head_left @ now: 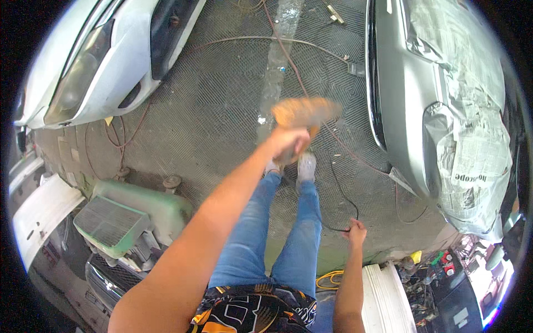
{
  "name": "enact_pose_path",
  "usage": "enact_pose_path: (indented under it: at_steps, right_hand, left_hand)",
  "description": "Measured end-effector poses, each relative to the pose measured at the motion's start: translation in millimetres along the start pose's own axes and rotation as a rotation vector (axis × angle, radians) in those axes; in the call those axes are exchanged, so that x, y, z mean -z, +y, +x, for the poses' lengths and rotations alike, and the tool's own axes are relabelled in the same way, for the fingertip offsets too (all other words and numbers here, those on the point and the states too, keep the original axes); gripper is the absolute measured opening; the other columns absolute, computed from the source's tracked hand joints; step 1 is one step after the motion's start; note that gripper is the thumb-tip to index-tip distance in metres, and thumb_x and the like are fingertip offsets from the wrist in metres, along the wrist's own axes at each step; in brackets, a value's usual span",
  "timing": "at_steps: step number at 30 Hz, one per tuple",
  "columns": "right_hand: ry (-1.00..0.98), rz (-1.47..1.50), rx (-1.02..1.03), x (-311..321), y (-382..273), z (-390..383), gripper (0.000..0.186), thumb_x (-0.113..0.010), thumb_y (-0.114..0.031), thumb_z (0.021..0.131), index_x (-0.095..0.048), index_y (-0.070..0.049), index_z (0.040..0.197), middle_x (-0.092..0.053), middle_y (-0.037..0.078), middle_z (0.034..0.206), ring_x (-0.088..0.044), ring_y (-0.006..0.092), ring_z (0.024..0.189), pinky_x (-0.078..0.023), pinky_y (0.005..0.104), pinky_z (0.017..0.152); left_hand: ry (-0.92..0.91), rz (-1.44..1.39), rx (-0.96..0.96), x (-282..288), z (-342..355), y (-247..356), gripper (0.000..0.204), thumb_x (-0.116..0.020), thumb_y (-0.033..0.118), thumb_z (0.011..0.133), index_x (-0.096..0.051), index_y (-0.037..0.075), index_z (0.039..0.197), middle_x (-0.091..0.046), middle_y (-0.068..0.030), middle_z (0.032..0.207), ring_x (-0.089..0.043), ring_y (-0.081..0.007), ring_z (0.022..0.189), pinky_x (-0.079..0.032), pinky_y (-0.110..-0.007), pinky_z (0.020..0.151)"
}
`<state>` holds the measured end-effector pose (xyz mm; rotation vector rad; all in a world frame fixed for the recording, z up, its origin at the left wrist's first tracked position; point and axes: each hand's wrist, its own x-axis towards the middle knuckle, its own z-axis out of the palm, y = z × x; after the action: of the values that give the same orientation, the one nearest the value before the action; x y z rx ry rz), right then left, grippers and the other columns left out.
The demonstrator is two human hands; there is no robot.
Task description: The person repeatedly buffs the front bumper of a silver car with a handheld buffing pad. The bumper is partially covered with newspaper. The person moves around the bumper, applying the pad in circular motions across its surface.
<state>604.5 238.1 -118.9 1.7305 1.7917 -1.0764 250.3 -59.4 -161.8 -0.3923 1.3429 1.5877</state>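
Floor of patterned paving runs as an open lane between two parked cars, widest toward the far edge. White car bounds the lane at the far left corner; silver car, partly masked with newspaper, bounds the right edge. Green machine housing and loose body panels crowd the near left corner. White panel and small containers occupy the near right corner. Thin hoses and cables trail across the lane between the cars.

Left hand is raised over the lane, above the person's shoes; its fingers are closed around the handle of an orange sanding pad, which is motion-blurred and projects beyond the fingertips toward the far edge. Right hand hangs low near the silver car; its fingers pinch a black cable that loops up from the grip.
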Motion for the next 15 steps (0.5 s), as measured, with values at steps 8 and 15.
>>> enact_pose_path:
  at_steps: [8, 15]
  right_hand:
    - [-0.294, -0.020, 0.090, -28, -74, -37, 0.028, -0.053, -0.022, 0.093, -0.070, 0.000, 0.096, -0.067, 0.012, 0.065, -0.068, 0.0204, 0.061, -0.053, 0.0308, 0.057]
    - [-0.378, -0.071, 0.243, -67, -124, -39, 0.029, -0.050, -0.019, 0.094, -0.069, 0.003, 0.093, -0.063, 0.008, 0.064, -0.064, 0.0161, 0.060, -0.049, 0.0301, 0.058]
  left_hand:
    - [0.121, -0.481, -0.161, 68, 60, 78, 0.011, -0.060, 0.019, 0.085, -0.056, 0.009, 0.081, -0.054, -0.0030, 0.062, -0.051, -0.0160, 0.051, -0.044, -0.031, 0.052]
    - [-0.373, 0.283, 0.127, 35, 73, 48, 0.012, -0.068, 0.010, 0.076, -0.059, 0.006, 0.069, -0.054, -0.0040, 0.053, -0.055, -0.0145, 0.046, -0.043, -0.033, 0.041]
